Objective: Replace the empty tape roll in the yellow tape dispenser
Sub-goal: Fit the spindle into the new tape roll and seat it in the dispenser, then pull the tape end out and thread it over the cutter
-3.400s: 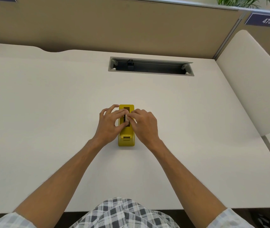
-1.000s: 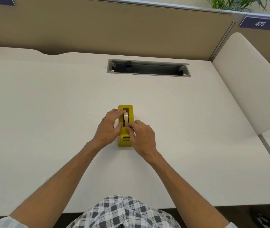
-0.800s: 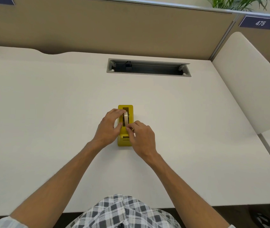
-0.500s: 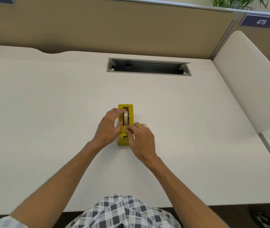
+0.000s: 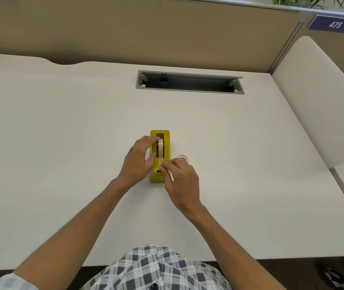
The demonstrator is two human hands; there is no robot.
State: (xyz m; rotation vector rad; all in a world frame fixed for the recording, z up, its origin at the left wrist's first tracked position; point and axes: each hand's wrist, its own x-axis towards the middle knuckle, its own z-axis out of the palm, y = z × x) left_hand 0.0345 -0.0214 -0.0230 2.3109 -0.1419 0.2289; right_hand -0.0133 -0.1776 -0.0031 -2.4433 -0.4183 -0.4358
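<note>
Left hand [image 5: 138, 161] sits against the left side of the yellow tape dispenser [image 5: 167, 141], fingers curled loosely around it: fingertips up by the roll slot, thumb against the left wall lower down. It braces the body rather than clamping anything.

Dispenser stands near the middle of the white desk [image 5: 62, 132], long axis running away from the person, cutter end toward them. Tape roll [image 5: 160, 147] is seated upright in the slot, with a strip of tape running down from it toward the cutter end.

Right hand [image 5: 182, 183] is at the near right corner of the dispenser, thumb and index fingers pinched together over the cutter end, on the tape strip as far as I can tell; the strip is too thin to be certain.

Small clear ring, likely the empty core [image 5: 182, 158], lies on the desk just right of the dispenser, partly hidden behind the right hand.

Further back right: recessed cable tray [image 5: 190, 82] in the desk.
</note>
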